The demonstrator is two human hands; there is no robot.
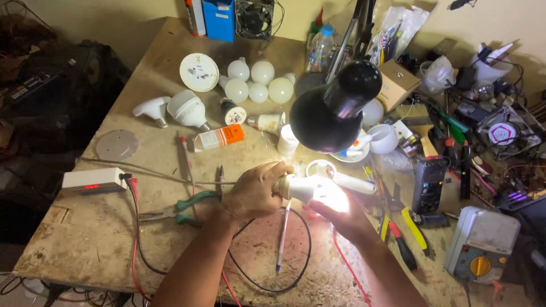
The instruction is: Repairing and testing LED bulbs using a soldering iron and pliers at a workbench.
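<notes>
Over the middle of a worn wooden table (91, 239), both my hands hold one white light bulb (304, 189), lying sideways. My left hand (254, 192) is closed around its base end. My right hand (340, 213) cups the rounded white end from below, brightly lit by the black desk lamp (333, 109) hanging just above. A pen (282, 239) and a loop of black wire (296, 273) lie on the table under my hands.
Several white bulbs (259, 85) and bulb parts lie at the back. Green-handled pliers (182, 207) and a small white meter box (94, 181) sit left. Yellow-handled cutters (414, 227), a multimeter (480, 244), a white cup (384, 138) and cluttered tools fill the right.
</notes>
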